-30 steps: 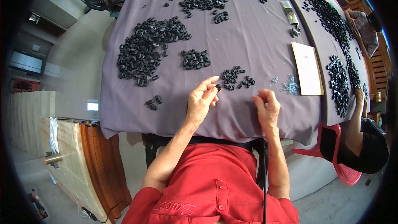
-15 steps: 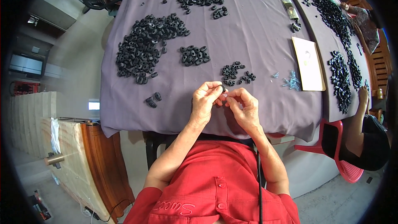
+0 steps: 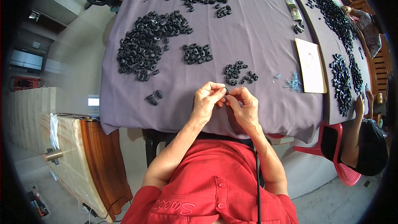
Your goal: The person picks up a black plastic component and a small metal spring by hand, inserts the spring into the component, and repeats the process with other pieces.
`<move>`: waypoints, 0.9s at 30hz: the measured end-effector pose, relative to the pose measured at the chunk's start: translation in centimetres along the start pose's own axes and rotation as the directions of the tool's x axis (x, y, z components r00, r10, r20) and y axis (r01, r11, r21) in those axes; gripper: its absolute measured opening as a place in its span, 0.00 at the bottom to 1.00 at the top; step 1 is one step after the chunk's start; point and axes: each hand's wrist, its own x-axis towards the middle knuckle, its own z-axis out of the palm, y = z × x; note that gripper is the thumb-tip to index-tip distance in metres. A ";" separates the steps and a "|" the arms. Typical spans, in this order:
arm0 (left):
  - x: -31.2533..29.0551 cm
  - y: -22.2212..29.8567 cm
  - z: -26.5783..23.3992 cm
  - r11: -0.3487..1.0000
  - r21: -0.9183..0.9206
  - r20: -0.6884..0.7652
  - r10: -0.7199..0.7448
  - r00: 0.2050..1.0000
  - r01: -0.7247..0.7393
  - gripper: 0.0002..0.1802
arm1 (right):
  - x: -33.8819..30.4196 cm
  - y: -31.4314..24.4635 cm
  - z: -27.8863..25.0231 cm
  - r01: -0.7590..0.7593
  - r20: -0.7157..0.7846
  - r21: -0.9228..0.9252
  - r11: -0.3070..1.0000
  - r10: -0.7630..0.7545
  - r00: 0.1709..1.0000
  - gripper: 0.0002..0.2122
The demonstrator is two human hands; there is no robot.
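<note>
At nine o'clock from the hands, we are noting three ribbed black pieces (image 3: 154, 98) lying together. The left hand (image 3: 204, 102) is extending from seven o'clock, thumb and forefinger pinching a small black piece (image 3: 226, 91). The right hand (image 3: 246, 107) is angling from five o'clock, fingers bending beside it; whether they are gripping anything, we are not telling. Bluish clear pieces (image 3: 294, 83) are lying at three o'clock.

Red shirt (image 3: 207, 178), wearer's side of fingers (image 3: 214, 86): embroidered red script lettering (image 3: 178, 208), one short line, left of button row (image 3: 220, 195). Pale card (image 3: 314, 72) on worktop (image 3: 265, 37), right of fingers: faint central mark (image 3: 309, 61), unreadable. Tube (image 3: 292, 7), beyond fingers, rightward: label too small to read.
</note>
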 end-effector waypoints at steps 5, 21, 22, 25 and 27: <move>0.1 0.7 -0.2 0.994 -0.039 0.054 -0.103 0.993 0.105 0.05 | -0.2 0.3 -0.3 -0.053 -0.068 -0.013 0.998 0.052 0.996 0.08; 1.7 0.8 -1.3 0.956 -0.267 0.032 -0.118 0.993 0.122 0.04 | 3.3 0.2 -4.8 0.243 0.056 -0.613 0.752 -0.266 0.962 0.06; 1.6 0.7 -1.3 0.956 -0.269 0.026 -0.116 0.993 0.119 0.04 | 3.4 0.0 -4.8 0.238 0.051 -0.600 0.764 -0.261 0.964 0.06; 1.4 0.6 -1.3 0.963 -0.250 0.020 -0.104 0.994 0.105 0.04 | 2.8 -0.4 -3.6 0.305 0.162 -0.584 0.753 -0.260 0.952 0.05; 1.5 0.6 -1.3 0.963 -0.258 0.025 -0.074 0.997 0.078 0.04 | 2.1 -1.0 -2.2 0.274 0.181 -0.596 0.754 -0.206 0.962 0.04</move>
